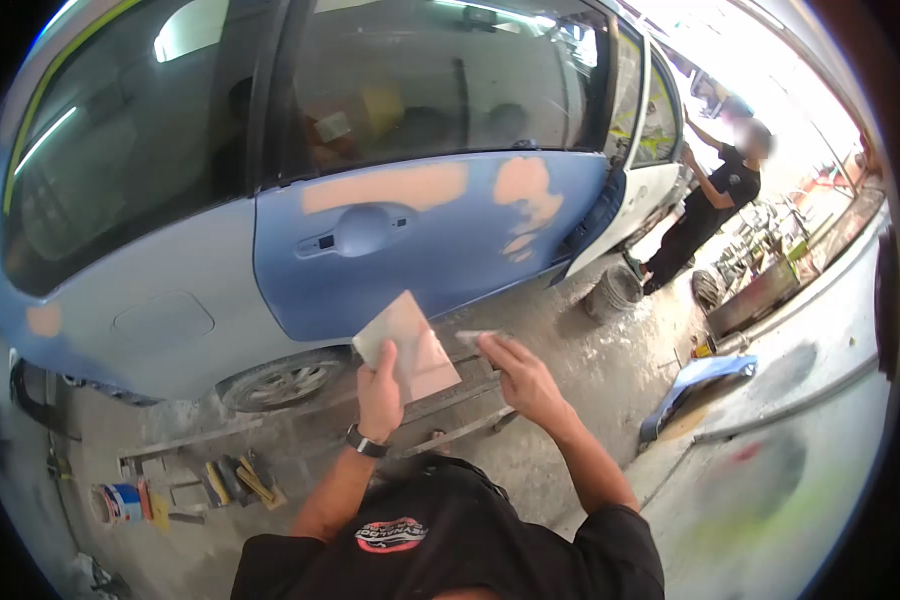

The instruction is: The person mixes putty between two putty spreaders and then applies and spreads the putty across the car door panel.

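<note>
Hands are apart and both busy: the left hand [380, 398] is clamped on a square board [410, 335], thumb over its face, and the right hand [526, 382] pinches a small pale tool [473, 338] just beside the board's edge. Board's out in front of the black shirt [470, 530]. If it tips, anything loose on the pinkish end could slide off (can't tell if that's wet paste), and the thumb might smear it. Tool's only in the fingertips and kinda blurry, so clipping the board's edge could knock it loose. Room-wise, there's free air between the hands and the blue door [445, 255], but a low rail [450, 398] runs underneath, an easy shin-catcher if someone steps in without looking. Further off, a bucket [615, 292] sits near the other person [735, 185], so backing up there could mean a trip.
</note>
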A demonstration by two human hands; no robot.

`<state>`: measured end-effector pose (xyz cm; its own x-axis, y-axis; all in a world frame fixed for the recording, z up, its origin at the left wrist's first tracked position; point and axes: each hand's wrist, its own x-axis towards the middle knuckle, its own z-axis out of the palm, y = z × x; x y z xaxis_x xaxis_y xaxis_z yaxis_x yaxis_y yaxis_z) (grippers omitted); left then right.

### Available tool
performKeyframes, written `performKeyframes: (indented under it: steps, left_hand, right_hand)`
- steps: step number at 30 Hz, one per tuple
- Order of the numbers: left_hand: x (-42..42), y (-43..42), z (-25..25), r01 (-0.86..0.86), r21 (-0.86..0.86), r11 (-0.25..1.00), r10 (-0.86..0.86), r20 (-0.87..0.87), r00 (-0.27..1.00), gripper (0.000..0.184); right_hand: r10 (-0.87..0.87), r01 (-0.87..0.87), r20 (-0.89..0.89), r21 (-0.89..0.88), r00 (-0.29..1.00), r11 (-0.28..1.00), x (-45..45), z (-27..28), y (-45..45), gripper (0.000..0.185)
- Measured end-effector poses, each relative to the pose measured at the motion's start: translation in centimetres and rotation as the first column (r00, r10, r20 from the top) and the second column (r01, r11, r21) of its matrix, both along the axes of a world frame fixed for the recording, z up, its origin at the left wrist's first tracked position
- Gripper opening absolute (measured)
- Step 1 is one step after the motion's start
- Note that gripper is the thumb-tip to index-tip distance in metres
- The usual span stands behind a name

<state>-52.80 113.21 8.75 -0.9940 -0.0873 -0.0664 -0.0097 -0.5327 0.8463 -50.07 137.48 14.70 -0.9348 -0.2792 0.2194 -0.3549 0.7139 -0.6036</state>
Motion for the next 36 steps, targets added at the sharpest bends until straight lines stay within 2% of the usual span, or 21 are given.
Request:
performKeyframes:
  steps: [2,4,5,7,8,12,15,16,17,19,20,22,23,25,26,29,30,33,34,35,36]
  left_hand:
    - [0.6,1.1,1.2,-0.049,-0.355,0.934,0.021,-0.082,0.996,0.048]
    - [1.0,2.2,1.1,-0.012,-0.515,0.857,-0.033,-0.079,0.996,0.048]
    - [1.1,3.0,1.2,0.009,-0.588,0.809,-0.064,-0.072,0.995,0.05]
    - [1.3,4.8,1.6,-0.072,-0.619,0.782,-0.007,-0.125,0.992,0.053]
    - [1.3,5.7,1.1,-0.078,-0.62,0.781,0.01,-0.111,0.994,0.053]
    - [1.2,11.2,0.2,-0.092,-0.7,0.708,0.117,-0.012,0.993,0.056]
    - [-0.8,15.1,3.0,-0.241,-0.411,0.879,0.274,0.021,0.962,0.053]
    - [-2.1,16.4,3.6,-0.269,-0.068,0.961,0.272,0.052,0.961,0.051]
    - [-2.9,16.0,3.4,-0.129,0.043,0.991,0.124,0.108,0.986,0.052]
    - [-3.7,18.1,2.9,-0.08,0.224,0.971,0.102,-0.089,0.991,0.05]
    - [-3.4,19.0,3.5,-0.044,0.341,0.939,0.044,0.008,0.999,0.049]
    - [-2.7,21.2,5.2,-0.004,0.56,0.828,-0.113,0.174,0.978,0.047]
    - [-2.5,21.9,4.9,0.036,0.559,0.828,-0.162,0.178,0.971,0.046]
    - [-2.4,22.9,3.6,0.123,0.558,0.821,-0.266,0.184,0.946,0.045]
    - [-2.7,23.6,3.3,0.119,0.531,0.839,-0.216,0.125,0.968,0.046]
    - [-2.9,22.7,2.8,0.189,0.376,0.907,-0.252,0.126,0.959,0.045]
    - [-2.8,22.3,2.7,0.203,0.414,0.887,-0.268,0.105,0.958,0.045]
    - [-3.6,20.6,2.6,0.206,0.492,0.846,-0.258,0.039,0.965,0.045]
    - [-4.0,20.0,2.5,0.175,0.495,0.851,-0.218,0.03,0.976,0.045]
    - [-4.3,19.4,2.3,0.136,0.501,0.855,-0.175,0.03,0.984,0.045]
    - [-4.5,18.7,1.8,0.105,0.514,0.851,-0.148,0.044,0.988,0.045]
  right_hand:
    - [0.042,-0.011,-0.175,0.17,0.984,0.985,-0.5,1.4,-0.6,0.052]
    - [0.133,-0.009,-0.325,0.356,0.936,0.935,-1.3,-0.1,-0.4,0.052]
    - [0.2,-0.079,-0.324,0.351,0.925,0.933,-1.2,-0.8,-0.1,0.053]
    - [0.336,-0.218,-0.321,0.351,0.885,0.91,-1.2,-1.7,0.8,0.054]
    - [0.392,-0.247,-0.401,0.366,0.828,0.897,-1.0,-1.9,1.5,0.053]
    - [0.532,-0.443,-0.244,0.338,0.81,0.83,0.4,-0.9,7.3,0.047]
    - [0.543,-0.504,-0.133,0.242,0.829,0.829,-0.5,-1.0,13.6,0.048]
    - [0.495,-0.467,-0.131,0.195,0.859,0.862,-0.9,-1.1,15.6,0.051]
    - [0.427,-0.422,-0.164,0.069,0.889,0.904,-1.1,-0.8,17.1,0.055]
    - [0.294,-0.332,-0.205,-0.185,0.934,0.925,-1.6,0.8,19.2,0.061]
    - [0.235,-0.308,-0.253,-0.304,0.938,0.902,-1.7,2.6,19.4,0.072]
    - [0.142,-0.307,-0.387,-0.407,0.911,0.86,-2.5,4.6,18.9,0.074]
    - [0.085,-0.309,-0.447,-0.456,0.891,0.835,-2.7,4.9,18.7,0.075]
    - [0.235,-0.392,-0.421,-0.335,0.876,0.857,-2.8,4.6,18.2,0.074]
    - [0.306,-0.432,-0.4,-0.273,0.864,0.86,-2.8,4.3,18.0,0.074]
    - [0.286,-0.323,-0.299,-0.081,0.91,0.943,-3.6,1.5,19.1,0.068]
    - [0.268,-0.287,-0.311,-0.015,0.912,0.958,-4.8,-0.2,20.0,0.072]
    - [0.313,-0.278,-0.045,0.353,0.949,0.894,-3.9,-3.1,22.1,0.068]
    - [0.247,-0.236,-0.005,0.279,0.969,0.931,-3.3,-3.8,22.3,0.056]
    - [0.096,-0.095,0.043,-0.03,0.994,0.995,-2.9,-4.4,22.1,0.053]
    - [-0.039,0.083,0.139,-0.325,0.99,0.942,-2.3,-4.9,21.8,0.05]
